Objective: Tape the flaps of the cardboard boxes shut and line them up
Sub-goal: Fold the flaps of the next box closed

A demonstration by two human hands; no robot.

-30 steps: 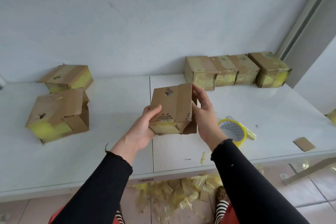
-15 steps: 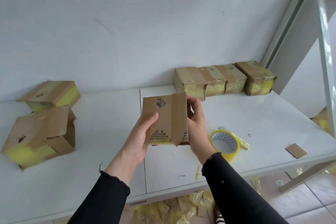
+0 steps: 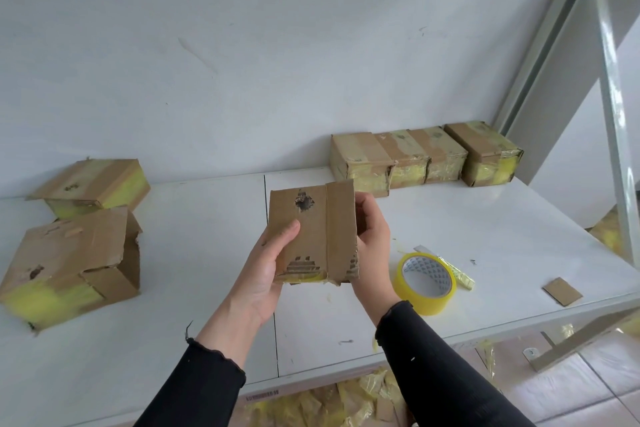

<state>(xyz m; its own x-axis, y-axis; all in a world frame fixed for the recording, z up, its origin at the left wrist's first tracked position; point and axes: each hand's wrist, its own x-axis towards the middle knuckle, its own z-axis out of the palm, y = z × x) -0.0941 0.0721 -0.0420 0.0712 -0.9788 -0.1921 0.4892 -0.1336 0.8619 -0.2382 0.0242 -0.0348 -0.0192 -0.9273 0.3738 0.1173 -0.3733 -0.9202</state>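
Note:
I hold a small worn cardboard box [image 3: 317, 232] above the middle of the white table [image 3: 207, 253]. My left hand [image 3: 268, 267] grips its left side, thumb across the top face. My right hand [image 3: 372, 239] grips its right side with curled fingers. The box has a torn hole near its top and yellow tape scraps at its lower edge. A roll of yellow tape [image 3: 426, 281] lies on the table just right of my right hand. A row of taped boxes [image 3: 422, 156] stands against the wall at the back right.
Two more boxes sit at the left: one with a loose flap [image 3: 74, 263] in front, another [image 3: 93, 185] behind it. A cardboard scrap [image 3: 561, 291] lies near the right front edge. Crumpled tape litters the floor below. A metal frame rises at the right.
The box has tilted so its top face turns more toward me, and my hands keep hold of it. My view has shifted left and down slightly.

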